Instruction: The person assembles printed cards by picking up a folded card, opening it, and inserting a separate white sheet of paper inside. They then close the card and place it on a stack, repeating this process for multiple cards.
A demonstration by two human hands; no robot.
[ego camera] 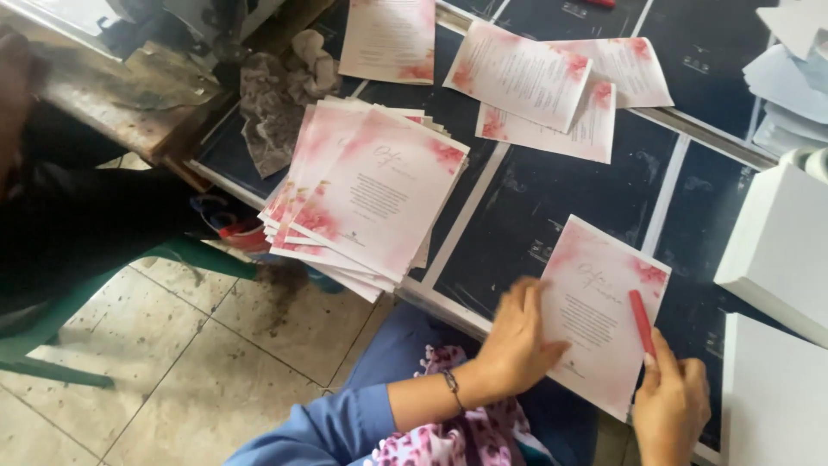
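Seen from your head camera, a dark bench (552,198) crossed by pale strips fills the upper right, set above a stained tile floor (190,362) where a green chair leg (52,345) shows at left. Near the bench's front edge a fanned stack of pink floral cards (366,194) overhangs the floor; more loose cards (539,82) lie toward the far edge, a crumpled grey rag (276,103) sits at the far left corner, and white boxes (776,250) stand along the right edge. At the front edge before you lies a single pink floral card (599,315). Your left hand (517,341) rests flat on its left margin, fingers spread and relaxed, pressing the card rather than gripping it; the hand is slightly blurred. Your right hand (673,401) is closed around a red pen-like tool (642,322), which lies along the card's right side, its tip pointing away from you.
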